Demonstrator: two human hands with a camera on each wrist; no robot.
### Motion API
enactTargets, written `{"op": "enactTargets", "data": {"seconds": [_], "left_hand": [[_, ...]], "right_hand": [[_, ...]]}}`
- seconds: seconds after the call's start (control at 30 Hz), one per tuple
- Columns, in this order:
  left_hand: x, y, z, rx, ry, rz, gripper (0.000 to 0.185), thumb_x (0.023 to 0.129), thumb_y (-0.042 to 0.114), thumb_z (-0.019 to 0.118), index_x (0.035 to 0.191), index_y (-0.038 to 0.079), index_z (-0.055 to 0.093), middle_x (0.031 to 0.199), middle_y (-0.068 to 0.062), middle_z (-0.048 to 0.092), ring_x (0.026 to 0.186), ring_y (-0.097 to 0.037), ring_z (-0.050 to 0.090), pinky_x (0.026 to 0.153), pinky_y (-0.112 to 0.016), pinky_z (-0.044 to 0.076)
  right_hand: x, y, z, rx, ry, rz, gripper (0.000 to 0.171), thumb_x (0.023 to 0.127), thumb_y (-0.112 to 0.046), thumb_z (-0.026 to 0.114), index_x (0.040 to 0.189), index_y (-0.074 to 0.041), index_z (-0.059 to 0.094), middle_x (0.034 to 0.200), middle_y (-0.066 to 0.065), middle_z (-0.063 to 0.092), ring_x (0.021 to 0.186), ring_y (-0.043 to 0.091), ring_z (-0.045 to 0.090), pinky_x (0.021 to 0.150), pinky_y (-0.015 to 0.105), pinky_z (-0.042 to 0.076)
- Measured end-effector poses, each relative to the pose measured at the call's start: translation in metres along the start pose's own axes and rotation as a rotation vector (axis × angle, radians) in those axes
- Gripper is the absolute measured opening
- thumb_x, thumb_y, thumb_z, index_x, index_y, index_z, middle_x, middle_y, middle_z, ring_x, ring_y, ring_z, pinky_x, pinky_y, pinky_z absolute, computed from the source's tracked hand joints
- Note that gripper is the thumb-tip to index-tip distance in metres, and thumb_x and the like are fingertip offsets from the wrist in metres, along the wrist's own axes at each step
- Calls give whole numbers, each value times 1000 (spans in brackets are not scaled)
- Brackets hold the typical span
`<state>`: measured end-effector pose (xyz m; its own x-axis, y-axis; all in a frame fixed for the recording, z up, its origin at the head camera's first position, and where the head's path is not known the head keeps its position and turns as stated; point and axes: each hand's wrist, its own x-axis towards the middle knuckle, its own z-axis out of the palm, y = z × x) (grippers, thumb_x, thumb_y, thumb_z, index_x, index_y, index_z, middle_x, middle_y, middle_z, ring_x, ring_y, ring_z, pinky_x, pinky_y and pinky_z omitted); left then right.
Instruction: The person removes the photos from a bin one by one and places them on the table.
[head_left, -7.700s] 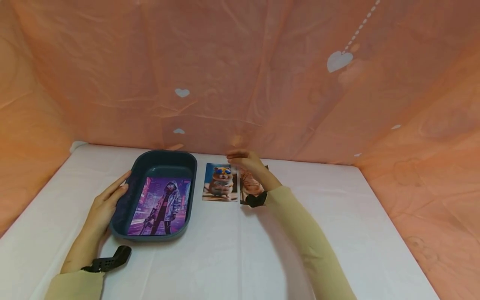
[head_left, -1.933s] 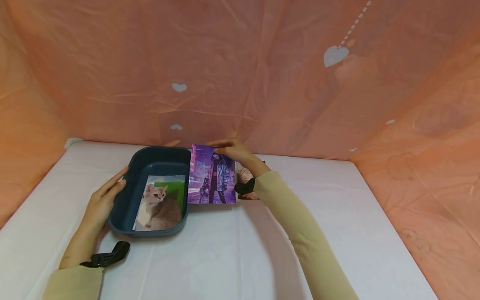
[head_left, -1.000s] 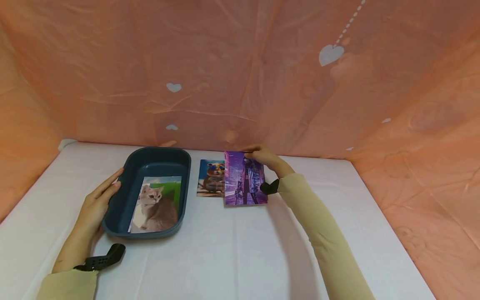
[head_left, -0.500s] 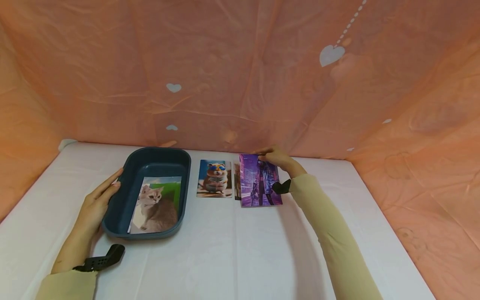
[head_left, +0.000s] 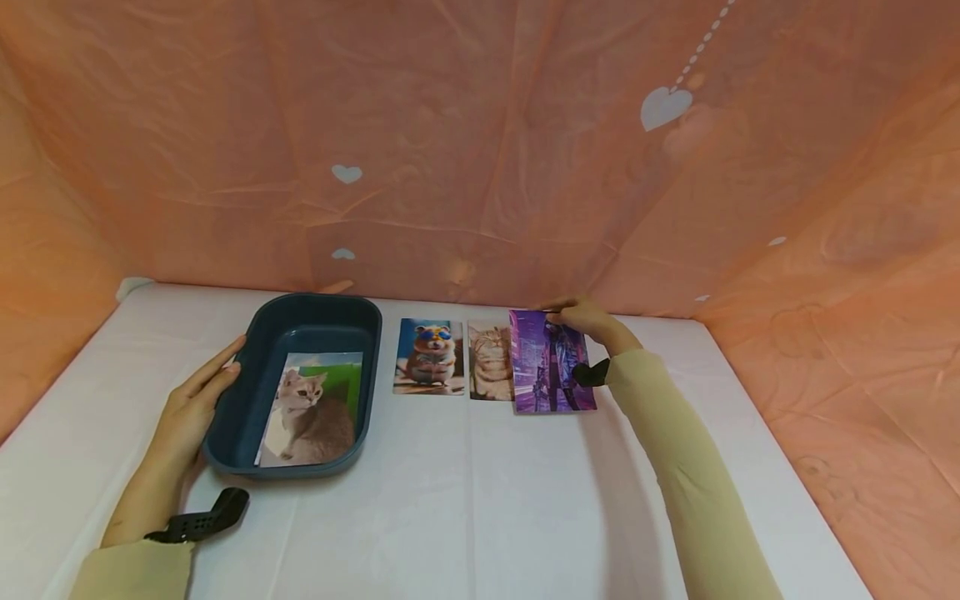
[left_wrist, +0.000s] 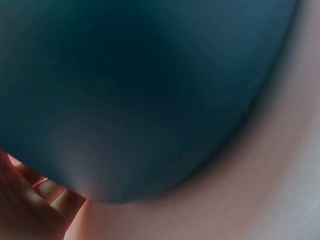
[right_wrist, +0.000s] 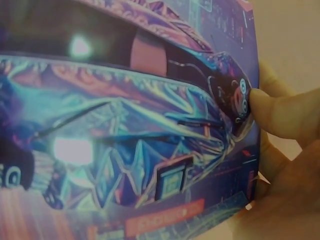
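My right hand (head_left: 588,322) pinches the top edge of a purple picture card (head_left: 542,367) showing a hooded figure. In the right wrist view the thumb (right_wrist: 280,112) presses on the card's printed face, with fingers behind it. The card overlaps the right part of a ginger cat card (head_left: 490,367). To the left lies a card with a hamster in sunglasses (head_left: 429,358). My left hand (head_left: 191,408) rests along the outer left wall of a dark blue tray (head_left: 258,375), its fingers fairly straight. In the tray lies a kitten card (head_left: 318,421), with another card's edge showing beneath.
A white cloth (head_left: 420,500) covers the table. Peach-coloured sheeting (head_left: 450,167) with white hearts rises at the back and both sides. Black wrist straps (head_left: 202,521) sit on both arms. The left wrist view is mostly filled by the tray's blurred wall (left_wrist: 150,100).
The purple card has left the tray, uncovering the kitten card. My right hand has carried it rightward past the hamster card, and the ginger cat card is partly exposed again. The left hand stays put.
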<state>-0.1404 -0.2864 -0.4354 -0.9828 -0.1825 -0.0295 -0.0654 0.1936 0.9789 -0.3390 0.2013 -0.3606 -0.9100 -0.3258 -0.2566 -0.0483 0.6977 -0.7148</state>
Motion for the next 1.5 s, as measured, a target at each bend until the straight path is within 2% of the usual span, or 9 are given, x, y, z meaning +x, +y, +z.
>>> {"op": "enactTargets", "data": {"seconds": [0.3,0.63,1.07,1.5], "left_hand": [[0,2,0,1,5,5,51,100,47,41,149,35,31,158,11,20,148,-24,6,115,-62,2],[2,2,-1,29,14,1,53,101,46,41,150,32,30,158,5,19,148,-29,7,114,-62,4],[1,2,0,-3,1,-17,52,99,49,41,149,35,32,159,7,18,148,-29,4,113,-64,1],[1,0,0,-25,-6,-10,51,100,46,42,149,34,32,158,11,21,149,-21,7,115,-61,3]], "right_hand": [[-3,16,-12,-5,22,-3,38,93,-5,52,131,2,56,140,25,48,130,37,43,111,50,32],[-8,29,-25,-3,36,-10,39,94,-3,50,132,4,54,140,26,47,129,36,43,112,50,30],[-6,45,-25,-18,55,3,36,94,-3,50,129,5,57,139,27,48,127,36,43,109,49,32],[6,61,-16,5,66,-62,34,93,-2,51,126,7,58,134,27,53,125,35,46,108,46,33]]}}
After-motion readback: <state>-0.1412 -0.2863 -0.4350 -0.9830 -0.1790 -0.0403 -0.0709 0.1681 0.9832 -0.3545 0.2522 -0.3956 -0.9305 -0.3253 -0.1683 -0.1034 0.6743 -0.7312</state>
